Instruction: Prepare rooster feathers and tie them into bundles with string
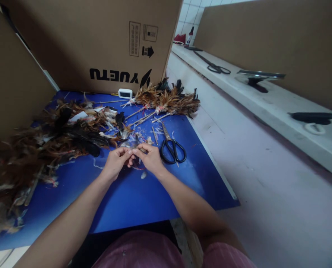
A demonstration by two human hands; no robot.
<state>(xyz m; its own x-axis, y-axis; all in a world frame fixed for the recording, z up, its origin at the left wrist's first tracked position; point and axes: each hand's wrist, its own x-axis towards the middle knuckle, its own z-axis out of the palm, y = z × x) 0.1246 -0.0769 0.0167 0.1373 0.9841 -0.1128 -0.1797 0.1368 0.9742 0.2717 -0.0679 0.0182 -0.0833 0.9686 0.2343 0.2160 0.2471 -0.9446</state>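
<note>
My left hand and my right hand meet over the blue tabletop, thumbs and fingertips pinched together. What they hold is small and mostly hidden by the fingers. Feather wisps and thin reddish strands show around the fingertips. Right of my right hand lie black-handled scissors, blades pointing away from me. To the left spreads a large heap of loose brown and black feathers. Beyond my hands, several bundles of brown feathers tied on sticks lie together.
A large cardboard box walls off the back of the table, with a small white digital display at its foot. Feather scraps and short sticks litter the middle. On the right ledge lie another pair of scissors and a dark object.
</note>
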